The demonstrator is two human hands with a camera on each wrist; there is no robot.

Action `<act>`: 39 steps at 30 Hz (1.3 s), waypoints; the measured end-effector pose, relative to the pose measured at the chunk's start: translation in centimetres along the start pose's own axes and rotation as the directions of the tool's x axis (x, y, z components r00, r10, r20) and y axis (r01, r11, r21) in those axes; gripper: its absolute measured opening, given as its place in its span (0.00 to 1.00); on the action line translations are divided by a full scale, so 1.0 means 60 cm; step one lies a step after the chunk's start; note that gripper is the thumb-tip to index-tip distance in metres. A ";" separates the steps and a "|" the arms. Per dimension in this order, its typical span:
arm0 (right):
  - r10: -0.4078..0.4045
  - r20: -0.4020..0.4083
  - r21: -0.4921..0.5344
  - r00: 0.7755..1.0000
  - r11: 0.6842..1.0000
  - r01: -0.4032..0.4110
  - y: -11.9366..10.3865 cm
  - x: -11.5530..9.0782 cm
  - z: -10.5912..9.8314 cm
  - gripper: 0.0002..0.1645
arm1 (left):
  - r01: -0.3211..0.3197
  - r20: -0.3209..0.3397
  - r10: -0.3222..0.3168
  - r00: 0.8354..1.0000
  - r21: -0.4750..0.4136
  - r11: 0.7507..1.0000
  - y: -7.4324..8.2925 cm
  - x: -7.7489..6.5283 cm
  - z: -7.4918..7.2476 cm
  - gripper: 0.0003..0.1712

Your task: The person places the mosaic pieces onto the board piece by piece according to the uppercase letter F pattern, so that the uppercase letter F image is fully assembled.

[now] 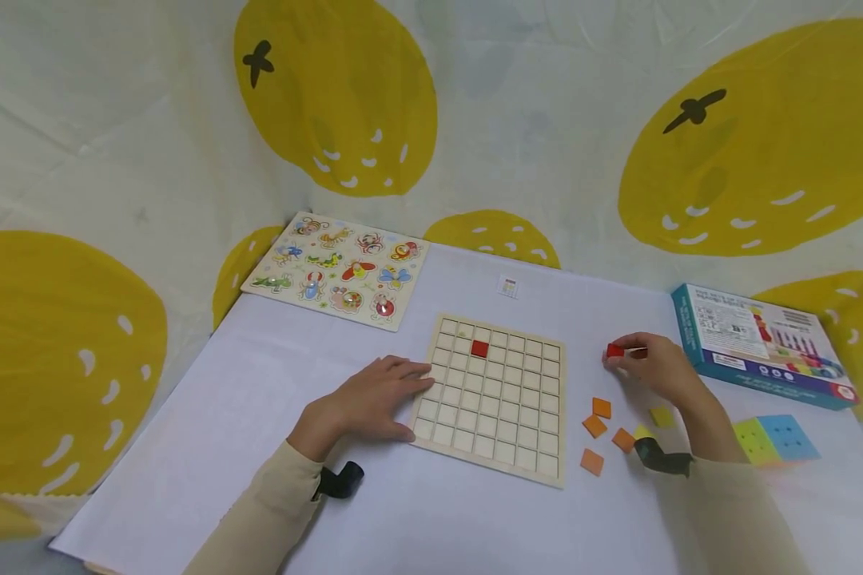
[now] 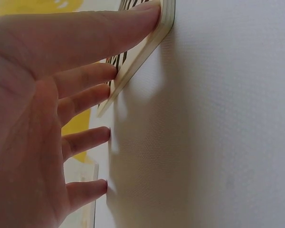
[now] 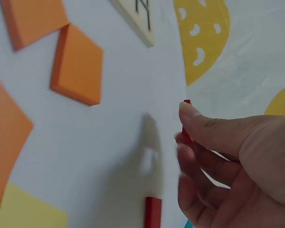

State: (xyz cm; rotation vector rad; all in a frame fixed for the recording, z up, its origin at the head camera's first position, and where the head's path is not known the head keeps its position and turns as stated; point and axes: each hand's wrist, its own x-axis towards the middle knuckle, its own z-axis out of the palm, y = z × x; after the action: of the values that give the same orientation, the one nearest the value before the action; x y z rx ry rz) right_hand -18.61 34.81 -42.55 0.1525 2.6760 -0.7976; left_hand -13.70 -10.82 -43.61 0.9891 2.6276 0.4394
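A square wooden grid board [image 1: 499, 397] lies on the white table, with one red tile [image 1: 479, 348] in a cell near its top left. My left hand [image 1: 374, 397] rests at the board's left edge, fingers spread; its thumb [image 2: 133, 23] touches the rim in the left wrist view. To the board's right, my right hand [image 1: 654, 367] pinches a red tile [image 1: 614, 350] between thumb and fingertips, raised off the table. Another red tile [image 3: 153, 212] lies below that hand in the right wrist view. Several orange tiles [image 1: 594, 426] and a yellow tile [image 1: 662, 416] lie nearer the front.
An insect picture puzzle [image 1: 338, 267] lies at the back left. A boxed toy set [image 1: 762, 343] stands at the back right, with a colourful cube [image 1: 777, 439] in front of it. Behind the board is a small white card [image 1: 507, 286]. Patterned cloth hangs behind the table.
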 end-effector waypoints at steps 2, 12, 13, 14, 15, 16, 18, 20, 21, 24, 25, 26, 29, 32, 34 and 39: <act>-0.036 -0.016 0.021 0.999 0.999 0.037 -0.004 -0.004 -0.007 0.33 | -0.002 -0.001 0.002 1.000 0.003 1.000 0.001 0.000 -0.001 0.46; -0.040 -0.063 0.071 0.997 0.996 0.045 -0.045 -0.019 -0.024 0.34 | 0.004 0.004 -0.004 1.000 0.005 1.000 0.001 0.001 0.001 0.46; -0.038 -0.063 0.076 0.997 0.996 0.043 -0.049 -0.020 -0.024 0.34 | 0.007 0.006 -0.007 1.000 0.003 1.000 0.000 0.001 0.002 0.46; -0.041 -0.061 0.080 0.997 0.996 0.046 -0.054 -0.021 -0.023 0.33 | 0.007 0.005 -0.007 1.000 0.002 1.000 0.000 0.001 0.003 0.46; -0.043 -0.063 0.084 0.997 0.995 0.048 -0.059 -0.022 -0.020 0.33 | 0.008 0.004 -0.008 1.000 -0.001 1.000 -0.001 0.001 0.003 0.46; -0.050 -0.068 0.083 0.996 0.995 0.055 -0.062 -0.022 -0.018 0.33 | 0.011 0.008 -0.011 1.000 0.001 1.000 -0.001 0.001 0.003 0.46; -0.065 -0.081 0.088 0.995 0.994 0.072 -0.068 -0.020 -0.011 0.32 | 0.012 0.009 -0.012 1.000 0.003 1.000 -0.001 0.001 0.003 0.46; -0.086 -0.091 0.089 0.992 0.992 0.094 -0.073 -0.017 -0.002 0.31 | 0.004 0.000 -0.004 1.000 0.006 1.000 -0.001 0.001 0.003 0.46; -0.094 -0.094 0.090 0.991 0.991 0.103 -0.075 -0.015 0.003 0.30 | 0.004 0.000 -0.004 1.000 0.007 1.000 -0.001 0.001 0.003 0.46; -0.108 -0.092 0.093 0.990 0.989 0.117 -0.083 -0.010 0.016 0.29 | 0.007 0.003 -0.007 1.000 0.005 1.000 0.000 0.001 0.002 0.46; -0.114 -0.090 0.091 0.989 0.988 0.122 -0.086 -0.009 0.021 0.29 | 0.007 0.002 -0.007 1.000 0.001 1.000 0.000 0.001 0.002 0.46; -0.117 -0.087 0.090 0.989 0.988 0.125 -0.090 -0.007 0.026 0.28 | 0.008 0.004 -0.008 1.000 0.002 1.000 0.000 0.001 0.003 0.46; -0.129 -0.083 0.086 0.988 0.987 0.136 -0.103 -0.003 0.039 0.27 | 0.007 0.002 -0.007 1.000 -0.005 1.000 0.000 0.000 0.002 0.45; -0.142 -0.072 0.092 0.987 0.985 0.149 -0.116 0.001 0.054 0.26 | 0.007 0.005 -0.007 1.000 -0.006 1.000 0.000 0.000 0.001 0.45; -0.156 -0.062 0.103 0.986 0.982 0.162 -0.126 0.005 0.064 0.26 | 0.010 0.006 -0.009 1.000 -0.010 1.000 0.001 0.000 0.000 0.45; -0.193 -0.033 0.121 0.981 0.973 0.195 -0.151 0.014 0.092 0.25 | 0.018 0.008 -0.018 1.000 -0.015 1.000 -0.001 0.001 -0.001 0.46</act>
State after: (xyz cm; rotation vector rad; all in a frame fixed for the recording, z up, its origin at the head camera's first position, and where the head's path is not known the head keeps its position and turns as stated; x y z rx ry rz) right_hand -19.59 24.22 -42.55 -0.0731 2.6912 -1.0272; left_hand -13.81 -10.80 -43.58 0.9601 2.6195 0.4500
